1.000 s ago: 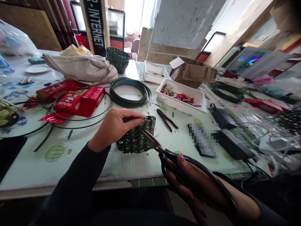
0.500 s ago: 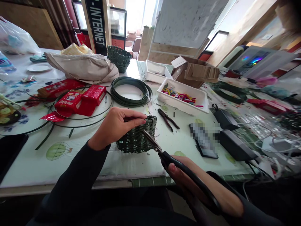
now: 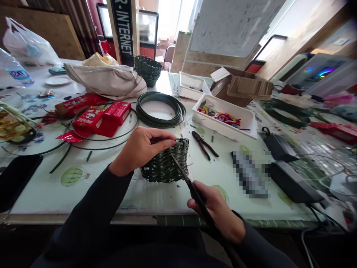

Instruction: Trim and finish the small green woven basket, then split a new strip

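Observation:
A small dark green woven basket (image 3: pixel 164 167) stands on the table in front of me. My left hand (image 3: pixel 145 147) grips its upper rim, thumb outside and fingers over the top. In my right hand (image 3: pixel 213 206) is a pair of long scissors (image 3: pixel 202 204) with black handles, held edge-on. Their blade tips touch or lie just in front of the basket's side, below my left thumb; whether they are pushed into the weave I cannot tell. Just right of the basket lie pliers (image 3: pixel 205 144) with dark handles.
Behind the basket lies a coil of green strip (image 3: pixel 160 123). Red boxes (image 3: pixel 93 119) sit left, a white tray (image 3: pixel 223 130) of colourful pieces right. A pixelated object (image 3: pixel 249 175) and black adapters (image 3: pixel 292 182) lie farther right. A larger woven basket (image 3: pixel 148 70) stands behind.
My right hand has turned, so the scissors now show edge-on and steeper, their tips still by the basket's side. My left hand keeps its grip. The whole view has shifted slightly.

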{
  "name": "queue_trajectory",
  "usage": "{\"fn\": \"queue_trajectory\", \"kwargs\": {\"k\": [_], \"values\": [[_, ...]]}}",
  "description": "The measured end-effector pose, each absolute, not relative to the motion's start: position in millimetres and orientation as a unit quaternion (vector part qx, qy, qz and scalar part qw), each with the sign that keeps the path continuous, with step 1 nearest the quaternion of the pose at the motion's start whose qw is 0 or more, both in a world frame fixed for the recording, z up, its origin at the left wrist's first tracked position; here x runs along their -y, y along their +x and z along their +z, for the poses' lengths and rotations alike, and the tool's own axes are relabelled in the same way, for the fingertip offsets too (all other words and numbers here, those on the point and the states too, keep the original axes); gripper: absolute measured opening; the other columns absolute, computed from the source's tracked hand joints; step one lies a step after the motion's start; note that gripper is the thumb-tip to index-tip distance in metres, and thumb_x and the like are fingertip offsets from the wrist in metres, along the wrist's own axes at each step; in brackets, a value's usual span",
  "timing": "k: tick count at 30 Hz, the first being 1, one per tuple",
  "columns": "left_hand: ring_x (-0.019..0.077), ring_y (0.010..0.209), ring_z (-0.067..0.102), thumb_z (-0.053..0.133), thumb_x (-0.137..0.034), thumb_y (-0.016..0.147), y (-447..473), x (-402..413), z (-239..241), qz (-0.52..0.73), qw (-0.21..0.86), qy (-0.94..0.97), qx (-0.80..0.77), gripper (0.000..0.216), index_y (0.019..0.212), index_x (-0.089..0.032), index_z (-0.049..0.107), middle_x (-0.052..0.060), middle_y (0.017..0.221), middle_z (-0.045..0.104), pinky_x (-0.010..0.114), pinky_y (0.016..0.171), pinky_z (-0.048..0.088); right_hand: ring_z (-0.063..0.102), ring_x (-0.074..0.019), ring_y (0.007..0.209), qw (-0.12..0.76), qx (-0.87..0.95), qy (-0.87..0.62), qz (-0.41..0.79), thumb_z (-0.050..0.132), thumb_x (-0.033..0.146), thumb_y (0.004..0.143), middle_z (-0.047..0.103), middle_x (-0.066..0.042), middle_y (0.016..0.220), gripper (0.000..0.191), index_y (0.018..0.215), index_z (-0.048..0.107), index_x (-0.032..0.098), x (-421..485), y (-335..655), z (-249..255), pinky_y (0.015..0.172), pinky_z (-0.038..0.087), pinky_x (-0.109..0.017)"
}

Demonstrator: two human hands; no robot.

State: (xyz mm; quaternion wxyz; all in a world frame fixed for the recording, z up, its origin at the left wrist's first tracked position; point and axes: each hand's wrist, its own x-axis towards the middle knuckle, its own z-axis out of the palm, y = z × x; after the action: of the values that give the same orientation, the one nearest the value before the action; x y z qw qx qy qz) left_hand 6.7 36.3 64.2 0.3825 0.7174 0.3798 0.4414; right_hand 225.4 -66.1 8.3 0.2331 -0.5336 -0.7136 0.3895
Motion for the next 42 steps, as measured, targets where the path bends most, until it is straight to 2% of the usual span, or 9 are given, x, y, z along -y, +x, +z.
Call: {"fn": "queue_trajectory", "kwargs": {"k": [4,8,15,20,23,28,31,37,42], "values": [[0.0147,0.072,0.067,0.066,-0.033,0.078,9,-36,64,0.436,0.354,0.73,-0.389,0.022,0.091,-0.018,0.075,0.003,0.084,0.075,0.023,0.066,0.053,0.029,-0.0111,0.054,0.247,0.73,-0.545,0.329,0.056,0.045,0.082,0.035,0.006,0.058,0.031,0.069,0.039,0.022,64,223,-1,0.048,0.026,-0.024],[0.0152,0.073,0.067,0.067,-0.033,0.077,12,-31,64,0.447,0.338,0.725,-0.401,0.021,0.089,-0.018,0.075,0.003,0.084,0.074,0.023,0.066,0.053,0.03,-0.0119,0.055,0.245,0.729,-0.553,0.32,0.056,0.046,0.08,0.038,0.005,0.06,0.028,0.073,0.043,0.022,64,223,-3,0.051,0.028,-0.025],[0.0167,0.076,0.068,0.075,-0.027,0.069,12,-28,67,0.448,0.396,0.707,-0.377,0.013,0.079,-0.019,0.076,0.003,0.083,0.075,0.024,0.067,0.055,0.031,-0.0109,0.055,0.271,0.689,-0.525,0.42,0.059,0.035,0.078,0.039,0.006,0.057,0.025,0.067,0.041,0.022,68,223,-1,0.052,0.029,-0.025],[0.0173,0.082,0.068,0.076,-0.024,0.069,10,-32,68,0.442,0.404,0.722,-0.347,0.01,0.077,-0.018,0.076,0.004,0.084,0.074,0.024,0.072,0.054,0.03,-0.0106,0.056,0.297,0.639,-0.535,0.466,0.061,0.034,0.073,0.036,0.006,0.059,0.027,0.062,0.04,0.021,73,220,5,0.05,0.027,-0.024],[0.0163,0.081,0.067,0.074,-0.028,0.071,8,-35,69,0.428,0.412,0.724,-0.348,0.014,0.08,-0.018,0.076,0.004,0.085,0.074,0.023,0.07,0.053,0.029,-0.0105,0.056,0.299,0.624,-0.536,0.483,0.06,0.037,0.074,0.034,0.005,0.061,0.027,0.063,0.042,0.02,73,220,9,0.048,0.026,-0.024],[0.0151,0.078,0.067,0.07,-0.036,0.074,1,-40,74,0.376,0.439,0.718,-0.389,0.028,0.097,-0.02,0.074,0.003,0.087,0.075,0.022,0.065,0.052,0.03,-0.0108,0.057,0.277,0.608,-0.543,0.508,0.06,0.039,0.075,0.035,0.005,0.063,0.026,0.066,0.045,0.02,72,221,19,0.048,0.026,-0.024],[0.0168,0.078,0.068,0.073,-0.034,0.072,-1,-41,79,0.345,0.449,0.717,-0.407,0.026,0.092,-0.019,0.076,0.004,0.085,0.075,0.022,0.064,0.053,0.032,-0.0116,0.059,0.275,0.593,-0.545,0.526,0.06,0.039,0.074,0.035,0.004,0.064,0.027,0.066,0.043,0.02,72,221,24,0.05,0.028,-0.025],[0.0199,0.086,0.07,0.075,-0.026,0.068,2,-38,83,0.348,0.46,0.714,-0.396,0.02,0.088,-0.02,0.076,0.002,0.088,0.075,0.026,0.075,0.056,0.036,-0.0134,0.062,0.289,0.561,-0.538,0.559,0.058,0.042,0.073,0.037,0.003,0.065,0.03,0.065,0.04,0.021,78,219,24,0.054,0.031,-0.027],[0.0198,0.085,0.07,0.074,-0.026,0.069,5,-30,84,0.372,0.37,0.743,-0.415,0.016,0.085,-0.021,0.077,0.002,0.087,0.075,0.029,0.081,0.056,0.035,-0.0129,0.061,0.281,0.566,-0.549,0.547,0.059,0.046,0.074,0.041,0.002,0.066,0.032,0.067,0.042,0.02,83,219,22,0.053,0.03,-0.026]]}}
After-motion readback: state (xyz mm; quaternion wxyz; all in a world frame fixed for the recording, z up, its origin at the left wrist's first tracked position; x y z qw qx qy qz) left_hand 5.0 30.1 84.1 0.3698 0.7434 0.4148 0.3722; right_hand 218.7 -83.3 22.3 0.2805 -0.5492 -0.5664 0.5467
